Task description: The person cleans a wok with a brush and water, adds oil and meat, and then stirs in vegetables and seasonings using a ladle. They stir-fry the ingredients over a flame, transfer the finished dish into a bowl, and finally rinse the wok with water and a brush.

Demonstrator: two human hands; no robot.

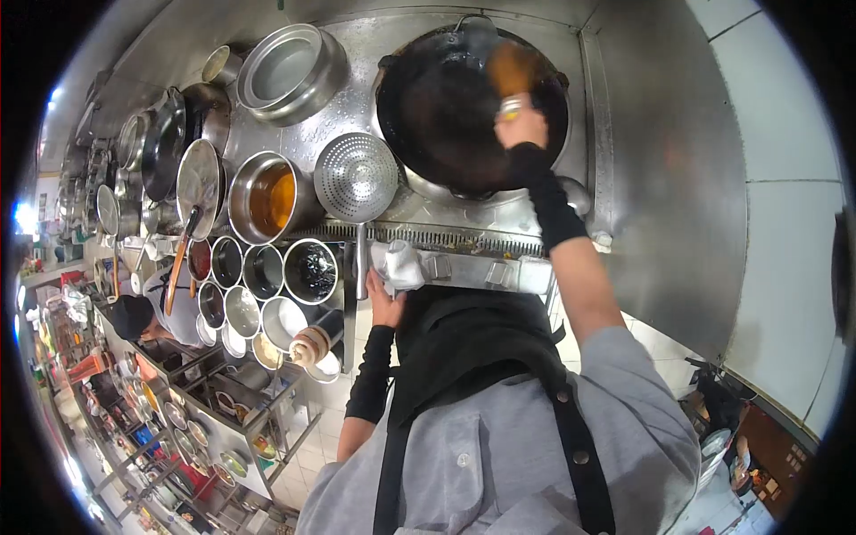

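Observation:
My right hand [522, 127] is closed round a brush [511, 71] with an orange-brown head, smeared by motion, over the far right part of a big black wok [446, 116]. The wok's inside looks dark and wet. At the front edge of the stove, my left hand [385, 305] rests with its fingers stretched out. Right beside those fingers are the handle of a perforated skimmer [357, 176] and a crumpled white cloth [404, 266]. Black sleeves cover both my forearms.
Left of the wok stand a lidded-looking steel pot [290, 76] and a pot of amber liquid [269, 198]. Several seasoning pots [310, 271] cluster nearer me. A co-worker [147, 308] bends at the far left. A steel wall [664, 169] bounds the right side.

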